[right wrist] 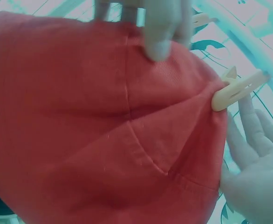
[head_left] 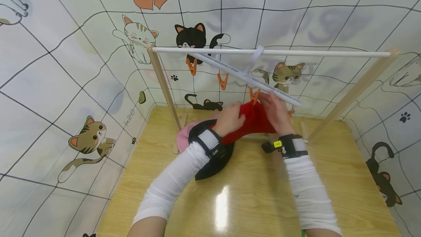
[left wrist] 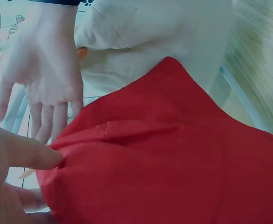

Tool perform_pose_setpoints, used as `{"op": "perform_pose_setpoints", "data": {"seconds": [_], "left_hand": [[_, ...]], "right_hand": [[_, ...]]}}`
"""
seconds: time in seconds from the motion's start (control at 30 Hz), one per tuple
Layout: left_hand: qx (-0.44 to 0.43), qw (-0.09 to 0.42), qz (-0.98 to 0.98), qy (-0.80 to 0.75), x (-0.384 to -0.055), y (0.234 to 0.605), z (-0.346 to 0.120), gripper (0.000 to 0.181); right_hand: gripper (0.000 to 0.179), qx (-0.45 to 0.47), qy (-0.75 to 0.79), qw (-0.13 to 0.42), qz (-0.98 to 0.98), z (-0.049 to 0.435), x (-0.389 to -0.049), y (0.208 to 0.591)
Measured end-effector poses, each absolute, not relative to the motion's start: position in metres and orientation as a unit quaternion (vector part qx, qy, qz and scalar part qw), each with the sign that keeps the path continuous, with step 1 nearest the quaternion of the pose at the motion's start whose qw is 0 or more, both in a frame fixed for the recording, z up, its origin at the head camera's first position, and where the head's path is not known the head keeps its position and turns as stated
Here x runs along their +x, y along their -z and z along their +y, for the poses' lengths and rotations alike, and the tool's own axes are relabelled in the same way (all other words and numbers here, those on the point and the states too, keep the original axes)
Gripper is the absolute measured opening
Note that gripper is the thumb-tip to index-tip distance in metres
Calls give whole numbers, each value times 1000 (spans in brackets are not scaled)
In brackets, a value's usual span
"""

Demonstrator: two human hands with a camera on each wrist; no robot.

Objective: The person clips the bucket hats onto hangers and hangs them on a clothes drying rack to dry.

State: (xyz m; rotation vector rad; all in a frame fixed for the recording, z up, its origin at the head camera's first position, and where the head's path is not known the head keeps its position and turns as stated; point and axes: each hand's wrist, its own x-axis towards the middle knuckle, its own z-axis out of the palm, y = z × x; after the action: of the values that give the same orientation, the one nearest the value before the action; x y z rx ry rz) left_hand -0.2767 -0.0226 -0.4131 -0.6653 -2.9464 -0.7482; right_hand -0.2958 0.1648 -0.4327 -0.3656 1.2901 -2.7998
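A red cloth cap point(head_left: 253, 120) hangs by its edge from an orange clip point(head_left: 254, 96) under a white hanger point(head_left: 243, 74). My left hand point(head_left: 230, 119) pinches the cap's edge, thumb on one side and fingers on the other. Beside the clip, my right hand point(head_left: 276, 112) has its fingers extended near the cap's other edge; the right wrist view shows the palm point(right wrist: 257, 182) next to the red cloth. Seams and a fold show on the cap point(right wrist: 104, 116), with the clip point(right wrist: 236, 91) biting its edge.
The hanger hooks over a white rod point(head_left: 312, 53) on wooden posts point(head_left: 353, 96). More orange clips point(head_left: 222, 81) dangle from it. A black brimmed hat point(head_left: 215, 165) and pink cloth point(head_left: 184, 138) lie at the rack's left. Cream cloth point(left wrist: 132, 28) hangs behind the red cap.
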Motion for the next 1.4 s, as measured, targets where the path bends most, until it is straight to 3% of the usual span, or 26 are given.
{"op": "perform_pose_setpoints", "data": {"seconds": [0.33, 0.67, 0.93, 1.4], "left_hand": [[-234, -23, -949, 209, -268, 422, -44, 42], [-230, -111, -925, 281, -257, 425, -57, 39], [-281, -169, -884, 333, -252, 431, -60, 41], [-289, -226, -860, 353, -256, 483, -97, 26]], "right_hand": [[19, -89, 937, 60, 332, 191, -302, 431], [20, -106, 928, 75, 351, 212, -303, 426], [25, -74, 923, 69, 371, 225, -302, 422], [29, -58, 922, 81, 375, 242, -294, 425]]}}
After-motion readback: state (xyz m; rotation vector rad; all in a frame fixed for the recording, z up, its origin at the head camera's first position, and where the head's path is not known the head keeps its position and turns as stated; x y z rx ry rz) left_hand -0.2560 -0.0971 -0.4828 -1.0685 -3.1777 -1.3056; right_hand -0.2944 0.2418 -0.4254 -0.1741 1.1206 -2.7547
